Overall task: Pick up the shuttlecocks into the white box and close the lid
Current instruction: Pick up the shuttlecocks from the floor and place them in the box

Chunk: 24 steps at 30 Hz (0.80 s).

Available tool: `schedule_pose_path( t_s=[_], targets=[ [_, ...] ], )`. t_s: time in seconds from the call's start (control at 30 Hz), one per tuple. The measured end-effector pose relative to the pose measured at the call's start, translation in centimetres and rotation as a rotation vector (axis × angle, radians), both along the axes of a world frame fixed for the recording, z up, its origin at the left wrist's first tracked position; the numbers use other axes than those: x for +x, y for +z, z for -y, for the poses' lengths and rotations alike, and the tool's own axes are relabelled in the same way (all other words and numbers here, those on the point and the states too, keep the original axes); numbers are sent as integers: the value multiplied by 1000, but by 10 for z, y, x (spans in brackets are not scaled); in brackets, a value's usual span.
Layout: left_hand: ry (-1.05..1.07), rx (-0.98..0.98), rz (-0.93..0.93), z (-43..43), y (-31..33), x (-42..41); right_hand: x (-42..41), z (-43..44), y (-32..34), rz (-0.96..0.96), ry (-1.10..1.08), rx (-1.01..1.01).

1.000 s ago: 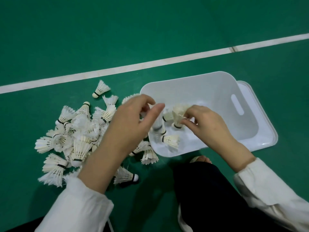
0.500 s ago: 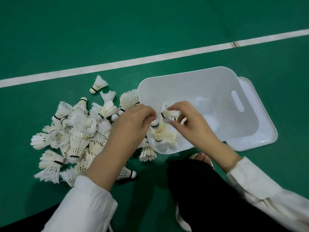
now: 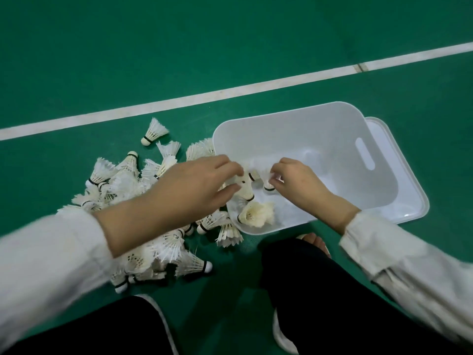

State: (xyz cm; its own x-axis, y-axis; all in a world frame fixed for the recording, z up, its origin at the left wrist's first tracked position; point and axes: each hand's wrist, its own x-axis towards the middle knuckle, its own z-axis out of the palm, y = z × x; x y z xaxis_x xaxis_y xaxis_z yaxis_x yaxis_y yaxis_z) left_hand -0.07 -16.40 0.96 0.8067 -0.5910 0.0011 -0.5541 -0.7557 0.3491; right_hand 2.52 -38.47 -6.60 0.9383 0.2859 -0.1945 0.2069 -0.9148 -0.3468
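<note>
A white box [image 3: 332, 129] sits open on the green floor, resting on its lid [image 3: 412, 201]. Several white shuttlecocks lie in a pile [image 3: 120, 185] left of the box, and one [image 3: 154, 130] lies apart behind it. A yellowish shuttlecock [image 3: 256, 213] lies inside the box's near corner. My left hand [image 3: 194, 185] reaches over the box's left rim, fingers closed on a shuttlecock [image 3: 247, 189]. Inside the box, my right hand [image 3: 299, 183] pinches another shuttlecock [image 3: 268, 187] by its cork end.
A white court line [image 3: 230, 94] crosses the floor behind the box. My dark-trousered legs [image 3: 332, 290] and a bare foot [image 3: 313, 240] are just in front of the box. Green floor stretches all around.
The view has moved closer. My left hand has moved further over the box rim with a shuttlecock. My right hand stays inside the box holding another.
</note>
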Motion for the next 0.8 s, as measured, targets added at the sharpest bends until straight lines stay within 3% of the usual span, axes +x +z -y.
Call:
schedule_pose_path(
  t_s=[0.13, 0.3, 0.5, 0.63, 0.8],
  targets=[
    [-169, 190, -28, -35, 8, 7, 9, -6, -10, -104, 191, -185],
    [-132, 315, -94, -71, 1, 8, 8, -20, 19, -131, 297, -248],
    [207, 225, -148, -114, -32, 9, 1, -72, 83, -60, 443, -69],
    [465, 133, -204, -140, -57, -1, 10, -137, 65, -92, 491, -19],
    [696, 104, -207, -159, -81, -16, 30, -198, -2, -209, 167, 6]
  ],
)
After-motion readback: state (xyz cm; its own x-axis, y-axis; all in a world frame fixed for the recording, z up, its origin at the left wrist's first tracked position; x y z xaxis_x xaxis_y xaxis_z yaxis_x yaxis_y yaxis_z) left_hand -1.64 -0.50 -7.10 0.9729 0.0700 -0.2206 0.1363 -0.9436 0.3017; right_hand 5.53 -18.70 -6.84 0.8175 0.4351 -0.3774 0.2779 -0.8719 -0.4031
